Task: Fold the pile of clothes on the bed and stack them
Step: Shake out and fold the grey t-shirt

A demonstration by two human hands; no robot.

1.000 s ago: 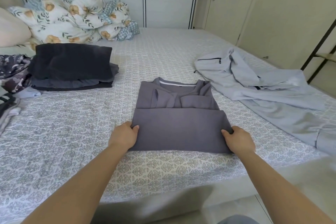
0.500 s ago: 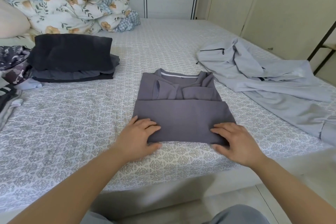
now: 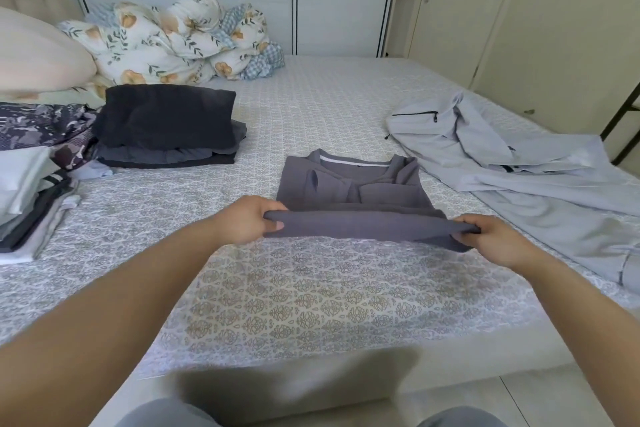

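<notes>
A partly folded grey shirt (image 3: 353,189) lies in the middle of the bed (image 3: 304,298), collar away from me. My left hand (image 3: 247,218) pinches its near left corner and my right hand (image 3: 491,239) pinches its near right corner. The near folded edge is lifted off the sheet between them. A stack of folded dark clothes (image 3: 166,128) sits at the left, black piece on top. An unfolded light grey jacket (image 3: 519,163) sprawls at the right.
Another pile of folded striped and patterned clothes (image 3: 31,194) lies at the far left edge. A floral quilt (image 3: 173,42) and a pillow (image 3: 38,55) are bunched at the head. White cabinets stand behind the bed, a door at the right.
My hands went from resting flat on the shirt's near edge to gripping its two near corners, and that edge has risen off the bed toward the collar.
</notes>
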